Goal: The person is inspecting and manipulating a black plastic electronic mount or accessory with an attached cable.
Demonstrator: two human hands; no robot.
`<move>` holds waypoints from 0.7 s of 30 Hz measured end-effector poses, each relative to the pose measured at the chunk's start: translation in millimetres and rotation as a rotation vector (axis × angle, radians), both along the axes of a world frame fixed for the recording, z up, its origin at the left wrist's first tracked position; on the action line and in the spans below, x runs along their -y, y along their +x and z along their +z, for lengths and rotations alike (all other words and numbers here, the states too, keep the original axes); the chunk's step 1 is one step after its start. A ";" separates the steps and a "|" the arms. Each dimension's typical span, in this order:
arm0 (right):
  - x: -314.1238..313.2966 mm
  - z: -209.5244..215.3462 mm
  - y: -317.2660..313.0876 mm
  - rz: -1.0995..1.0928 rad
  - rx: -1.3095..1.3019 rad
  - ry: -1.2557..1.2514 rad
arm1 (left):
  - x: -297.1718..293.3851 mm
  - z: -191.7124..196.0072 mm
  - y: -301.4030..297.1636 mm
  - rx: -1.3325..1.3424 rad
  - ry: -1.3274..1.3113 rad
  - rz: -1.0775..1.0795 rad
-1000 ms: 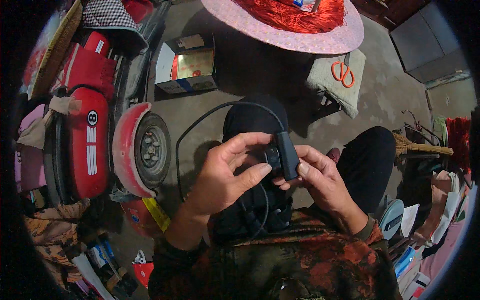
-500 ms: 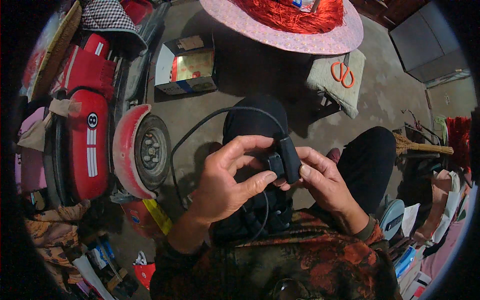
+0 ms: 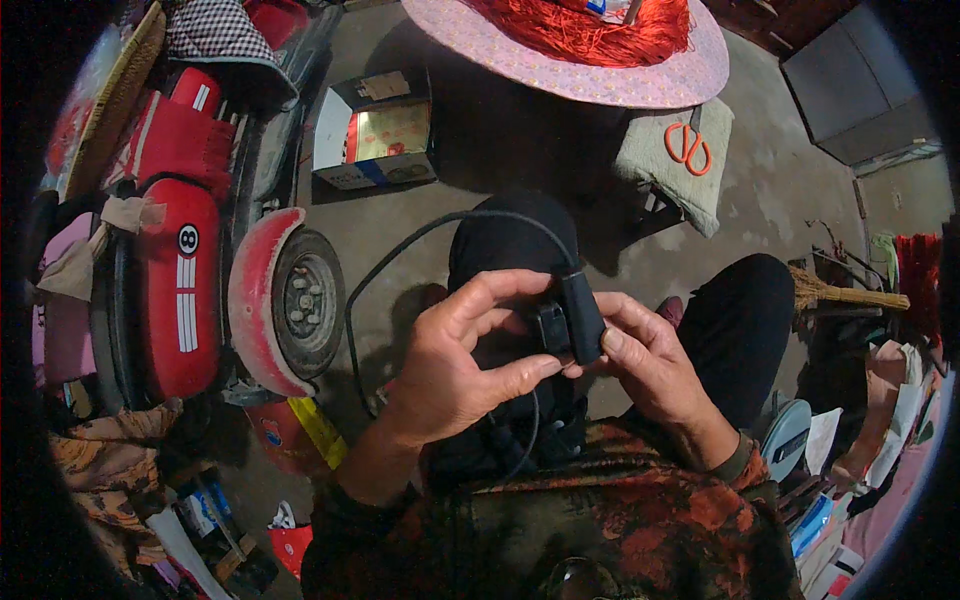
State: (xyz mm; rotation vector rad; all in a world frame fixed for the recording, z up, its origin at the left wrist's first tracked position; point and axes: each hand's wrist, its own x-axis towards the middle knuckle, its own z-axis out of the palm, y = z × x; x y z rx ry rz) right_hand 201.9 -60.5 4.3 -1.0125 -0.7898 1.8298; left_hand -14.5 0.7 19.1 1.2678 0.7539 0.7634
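Head view: right grip [image 3: 657,372] holds device [image 3: 583,325] (corded).

I see matt black plastic-looking device [image 3: 582,322], smooth cable [image 3: 470,213], glossy red vehicle panel [image 3: 163,300], rough cloth stool cover [image 3: 645,150], straw broom [image 3: 855,294].

The person wears a long-sleeved dark jacket [image 3: 640,520], blotched with rust red and orange, most vividly toward the right; its right cuff [image 3: 738,456] is plain dark olive; both legs are in black trousers [image 3: 735,330]; a dark reddish shoe tip [image 3: 671,310] shows; the fingers [image 3: 500,283] are bare.
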 end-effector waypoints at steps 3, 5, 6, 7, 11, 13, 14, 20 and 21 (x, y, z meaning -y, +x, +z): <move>-0.2 -3.0 0.3 0.006 -0.022 -0.001 | 1.1 -0.5 -0.4 -0.044 0.021 -0.003; 0.3 -3.4 -0.3 0.004 -0.017 0.014 | 0.8 -0.2 0.1 -0.075 0.079 0.010; 0.4 -3.3 -0.6 0.002 -0.014 0.022 | 0.5 -0.2 0.7 -0.092 0.130 0.021; 0.4 -2.7 -0.6 0.003 -0.010 0.028 | 0.9 -0.3 1.1 -0.109 0.181 0.033; -0.1 -1.4 -0.3 0.006 -0.010 0.023 | 1.1 -3.5 1.3 -0.128 0.242 0.063; -0.9 -1.5 0.1 0.009 -0.013 0.015 | 0.9 -2.6 1.7 -0.146 0.262 0.072; -1.4 -1.5 0.3 0.012 -0.011 0.015 | 1.5 -1.4 1.6 -0.151 0.220 0.064; -0.7 -3.9 -1.5 -0.002 0.000 0.035 | 2.3 0.4 -0.8 -0.167 0.138 0.038; -0.7 -3.7 -1.9 -0.003 0.002 0.037 | 1.7 -1.0 -1.3 -0.167 0.146 0.034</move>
